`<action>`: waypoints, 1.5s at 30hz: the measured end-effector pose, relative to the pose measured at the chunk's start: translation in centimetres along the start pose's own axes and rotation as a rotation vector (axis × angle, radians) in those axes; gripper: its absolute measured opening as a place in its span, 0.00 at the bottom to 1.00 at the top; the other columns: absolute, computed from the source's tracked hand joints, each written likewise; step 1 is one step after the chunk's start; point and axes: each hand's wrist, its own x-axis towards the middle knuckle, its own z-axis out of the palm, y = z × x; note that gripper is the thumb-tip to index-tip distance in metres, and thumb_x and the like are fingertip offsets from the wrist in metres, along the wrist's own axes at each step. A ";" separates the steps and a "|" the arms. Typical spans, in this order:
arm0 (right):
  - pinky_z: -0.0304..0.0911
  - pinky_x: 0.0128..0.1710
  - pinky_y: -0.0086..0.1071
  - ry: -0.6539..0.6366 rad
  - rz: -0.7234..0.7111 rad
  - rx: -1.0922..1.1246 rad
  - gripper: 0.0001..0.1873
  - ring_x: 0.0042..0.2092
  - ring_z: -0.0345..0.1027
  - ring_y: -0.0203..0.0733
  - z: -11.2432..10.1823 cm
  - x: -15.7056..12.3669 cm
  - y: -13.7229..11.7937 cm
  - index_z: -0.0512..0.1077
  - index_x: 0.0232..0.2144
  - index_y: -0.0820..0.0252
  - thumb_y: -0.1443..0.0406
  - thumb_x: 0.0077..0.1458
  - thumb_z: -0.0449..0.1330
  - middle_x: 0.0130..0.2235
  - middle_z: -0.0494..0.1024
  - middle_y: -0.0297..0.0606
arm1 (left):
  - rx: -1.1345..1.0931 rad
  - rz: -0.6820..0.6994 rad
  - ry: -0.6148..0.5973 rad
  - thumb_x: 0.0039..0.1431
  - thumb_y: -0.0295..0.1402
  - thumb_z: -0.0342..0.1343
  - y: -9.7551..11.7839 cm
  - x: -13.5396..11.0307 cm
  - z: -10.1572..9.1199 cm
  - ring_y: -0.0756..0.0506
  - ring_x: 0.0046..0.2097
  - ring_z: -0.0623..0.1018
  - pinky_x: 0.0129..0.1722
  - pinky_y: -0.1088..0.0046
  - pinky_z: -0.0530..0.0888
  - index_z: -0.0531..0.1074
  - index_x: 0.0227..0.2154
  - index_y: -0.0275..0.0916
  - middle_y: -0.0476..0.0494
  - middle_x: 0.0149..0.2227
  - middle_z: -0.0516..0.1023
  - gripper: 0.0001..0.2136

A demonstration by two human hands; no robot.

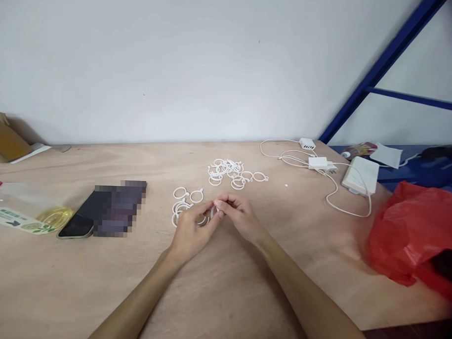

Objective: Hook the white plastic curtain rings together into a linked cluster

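Note:
My left hand (192,231) and my right hand (244,217) meet over the middle of the wooden table. Between their fingertips is a white plastic curtain ring (213,212), partly covered by the fingers. Both hands are closed in a pinch on it. Just left of and partly behind my left hand lies a small group of white rings (180,205), each with a little eyelet where it shows. Farther back, a tangled pile of similar rings (231,165) rests on the tabletop, a few of them spread toward the right.
On the left lie a black phone (78,221), a blurred dark object (121,208), a clear plastic packet (20,209) and a cardboard box (8,138). To the right are white cables with an adapter (317,163), a white box (360,175) and a red plastic bag (412,230).

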 end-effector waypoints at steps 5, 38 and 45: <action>0.63 0.41 0.35 0.159 -0.100 -0.449 0.11 0.39 0.67 0.41 -0.7 0.6 2.2 0.74 0.37 0.59 0.61 0.56 0.55 0.36 0.75 0.39 | 0.272 0.099 0.046 0.56 0.35 0.53 -2.0 0.3 -0.3 0.42 0.41 0.73 0.44 0.64 0.69 0.76 0.40 0.41 0.43 0.38 0.78 0.12; 0.57 0.32 0.30 0.073 -0.020 0.060 0.09 0.31 0.64 0.35 -2.2 0.8 0.5 0.71 0.32 0.55 0.57 0.52 0.60 0.29 0.72 0.30 | -0.203 -0.176 0.057 0.62 0.45 0.46 -0.9 0.3 0.2 0.44 0.40 0.75 0.41 0.68 0.69 0.75 0.39 0.37 0.42 0.37 0.79 0.18; 0.58 0.35 0.31 -0.093 -0.129 -0.304 0.08 0.35 0.65 0.37 -0.2 -0.3 -0.5 0.73 0.35 0.56 0.61 0.57 0.56 0.35 0.76 0.34 | -0.499 -0.279 0.080 0.56 0.48 0.53 -0.9 0.9 -0.2 0.46 0.35 0.75 0.36 0.72 0.71 0.75 0.36 0.34 0.45 0.31 0.77 0.20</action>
